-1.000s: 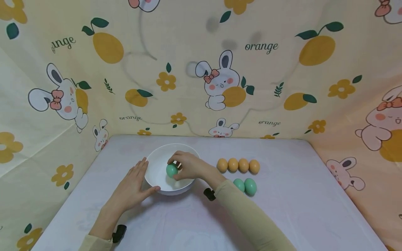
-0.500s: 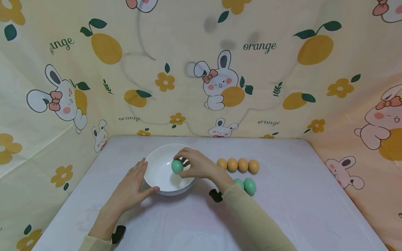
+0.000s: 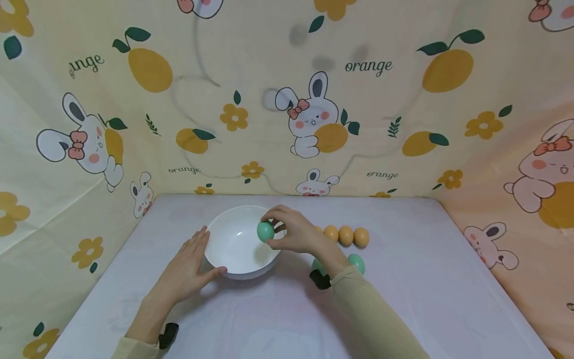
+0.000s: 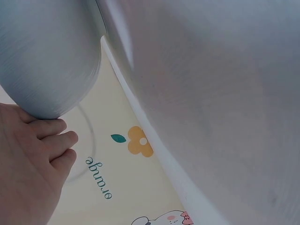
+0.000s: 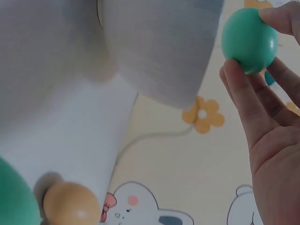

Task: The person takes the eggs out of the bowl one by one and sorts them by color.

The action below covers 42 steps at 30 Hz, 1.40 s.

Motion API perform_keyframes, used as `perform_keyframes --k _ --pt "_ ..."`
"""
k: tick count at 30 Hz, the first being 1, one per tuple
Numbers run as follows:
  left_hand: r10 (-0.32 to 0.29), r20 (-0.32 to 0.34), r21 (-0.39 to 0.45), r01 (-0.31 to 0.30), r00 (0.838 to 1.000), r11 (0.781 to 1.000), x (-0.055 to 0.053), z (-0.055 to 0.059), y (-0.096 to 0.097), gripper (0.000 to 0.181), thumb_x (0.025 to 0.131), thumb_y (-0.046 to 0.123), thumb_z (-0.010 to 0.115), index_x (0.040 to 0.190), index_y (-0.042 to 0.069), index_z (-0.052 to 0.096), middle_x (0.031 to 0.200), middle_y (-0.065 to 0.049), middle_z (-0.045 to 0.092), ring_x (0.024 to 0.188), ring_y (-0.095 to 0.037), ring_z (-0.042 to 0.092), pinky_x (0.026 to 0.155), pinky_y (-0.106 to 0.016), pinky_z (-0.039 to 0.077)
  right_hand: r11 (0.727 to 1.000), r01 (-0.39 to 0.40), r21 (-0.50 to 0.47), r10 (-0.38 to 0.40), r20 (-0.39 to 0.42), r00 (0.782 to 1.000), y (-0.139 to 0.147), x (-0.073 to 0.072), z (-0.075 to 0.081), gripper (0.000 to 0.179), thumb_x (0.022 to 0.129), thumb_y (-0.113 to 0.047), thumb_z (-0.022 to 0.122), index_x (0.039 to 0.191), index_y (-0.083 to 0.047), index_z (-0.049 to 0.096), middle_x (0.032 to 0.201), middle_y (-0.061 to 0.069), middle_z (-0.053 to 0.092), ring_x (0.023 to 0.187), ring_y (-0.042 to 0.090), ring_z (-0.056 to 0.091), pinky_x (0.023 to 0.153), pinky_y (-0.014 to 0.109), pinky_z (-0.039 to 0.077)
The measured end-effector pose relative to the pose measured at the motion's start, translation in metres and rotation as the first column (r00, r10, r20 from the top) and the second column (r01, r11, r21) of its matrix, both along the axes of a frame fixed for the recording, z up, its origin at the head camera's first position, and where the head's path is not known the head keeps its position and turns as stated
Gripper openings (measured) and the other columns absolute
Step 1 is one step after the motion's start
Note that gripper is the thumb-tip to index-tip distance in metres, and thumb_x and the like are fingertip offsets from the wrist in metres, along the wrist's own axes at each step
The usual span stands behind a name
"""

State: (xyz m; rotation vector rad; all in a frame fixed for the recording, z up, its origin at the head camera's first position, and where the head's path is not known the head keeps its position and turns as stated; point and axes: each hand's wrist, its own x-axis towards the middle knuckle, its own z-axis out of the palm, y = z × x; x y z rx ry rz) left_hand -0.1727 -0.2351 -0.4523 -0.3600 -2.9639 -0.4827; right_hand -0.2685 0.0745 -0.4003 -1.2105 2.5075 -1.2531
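Observation:
A teal-green egg (image 3: 265, 232) is pinched between the thumb and fingertips of my right hand (image 3: 296, 233), over the right side of a white bowl (image 3: 230, 252). The right wrist view shows the same egg (image 5: 250, 41) held up beside the bowl's outer wall (image 5: 161, 51). No egg lies in the visible part of the bowl's inside. My left hand (image 3: 187, 269) rests against the bowl's left side, fingers extended along the wall and thumb near the front rim. In the left wrist view its fingertips (image 4: 55, 125) touch the outer wall.
Right of the bowl, several orange eggs (image 3: 346, 235) stand in a row, the leftmost partly behind my right hand. In front of them are two green eggs (image 3: 356, 264), partly covered by my right wrist and sleeve. A printed cloth (image 3: 269, 124) hangs behind the white table (image 3: 403, 299).
My right hand has moved right and slightly up with the green egg, from over the bowl's middle to its right side. The left hand stays at the bowl.

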Motion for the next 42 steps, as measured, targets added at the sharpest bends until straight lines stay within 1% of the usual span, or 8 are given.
perform_keyframes --k 4,7,11,20,23,26,33,42 --pt "-0.007 -0.005 0.0 0.007 1.0 1.0 0.0 0.0 0.0 0.113 0.091 0.072 0.062 0.16 -0.01 0.025 0.169 -0.026 0.023 0.154 -0.047 0.024 0.126 -0.059 0.023 1.0 0.018 -0.025 -0.019 -0.007 1.0 0.012 0.002 0.003 0.048 0.084 -0.001 0.081 0.129 -0.002 0.066 0.133 0.01 0.058 0.113 0.023 0.064 0.092 0.029 0.062" --pt "-0.015 -0.011 0.005 0.015 1.0 1.0 0.0 0.0 -0.001 0.112 0.092 0.071 0.063 0.159 -0.011 0.026 0.168 -0.027 0.023 0.154 -0.047 0.025 0.126 -0.06 0.024 0.998 0.027 -0.048 -0.028 -0.022 0.999 0.021 0.005 0.004 0.05 0.084 0.0 0.081 0.13 -0.001 0.065 0.134 0.012 0.058 0.113 0.025 0.065 0.092 0.028 0.062" --pt "-0.016 -0.012 0.005 0.016 1.0 1.0 0.0 0.001 -0.001 0.112 0.092 0.071 0.062 0.159 -0.01 0.025 0.168 -0.027 0.023 0.154 -0.047 0.024 0.126 -0.06 0.024 0.996 0.061 -0.063 -0.063 -0.026 0.998 0.033 0.006 0.003 0.051 0.083 0.001 0.081 0.131 -0.002 0.065 0.133 0.01 0.058 0.113 0.024 0.065 0.092 0.023 0.06" --pt "-0.014 -0.014 0.0 0.014 1.0 1.0 0.0 0.0 -0.001 0.112 0.092 0.072 0.061 0.16 -0.01 0.025 0.168 -0.026 0.023 0.154 -0.046 0.025 0.126 -0.06 0.025 0.989 0.13 -0.072 -0.134 -0.048 0.99 0.061 0.009 0.003 0.05 0.082 0.0 0.083 0.129 -0.005 0.066 0.132 0.007 0.06 0.112 0.022 0.066 0.093 0.025 0.06" --pt "-0.016 -0.013 0.004 0.016 1.0 1.0 0.001 0.0 -0.001 0.112 0.092 0.071 0.061 0.16 -0.01 0.025 0.168 -0.027 0.023 0.154 -0.046 0.025 0.126 -0.06 0.024 0.985 0.156 -0.074 -0.161 -0.072 0.984 0.073 0.012 0.003 0.05 0.081 0.0 0.083 0.128 -0.004 0.067 0.132 0.008 0.06 0.111 0.023 0.067 0.093 0.026 0.06" --pt "-0.016 -0.011 0.003 0.016 1.0 1.0 0.001 0.001 0.0 0.112 0.092 0.072 0.061 0.16 -0.01 0.025 0.168 -0.026 0.023 0.154 -0.047 0.025 0.126 -0.06 0.024 0.98 0.183 -0.072 -0.188 -0.077 0.979 0.084 0.014 0.002 0.05 0.081 0.0 0.083 0.128 -0.004 0.066 0.132 0.008 0.061 0.111 0.024 0.067 0.094 0.027 0.06" --pt "-0.013 -0.004 0.003 0.013 1.0 1.0 0.0 0.003 0.0 0.113 0.092 0.073 0.061 0.16 -0.01 0.024 0.169 -0.026 0.022 0.155 -0.046 0.024 0.126 -0.06 0.023 0.97 0.231 -0.069 -0.236 -0.059 0.97 0.11 0.017 -0.004 0.05 0.081 0.001 0.084 0.128 -0.005 0.066 0.131 0.008 0.061 0.111 0.026 0.067 0.095 0.034 0.061" --pt "-0.021 -0.01 0.007 0.021 1.0 1.0 0.0 -0.001 -0.001 0.113 0.092 0.072 0.061 0.16 -0.009 0.024 0.169 -0.026 0.021 0.155 -0.046 0.023 0.126 -0.061 0.023 0.957 0.285 -0.045 -0.288 -0.067 0.955 0.135 0.02 -0.016 0.047 0.083 -0.001 0.084 0.127 -0.006 0.067 0.131 0.009 0.061 0.11 0.027 0.068 0.093 0.033 0.062"
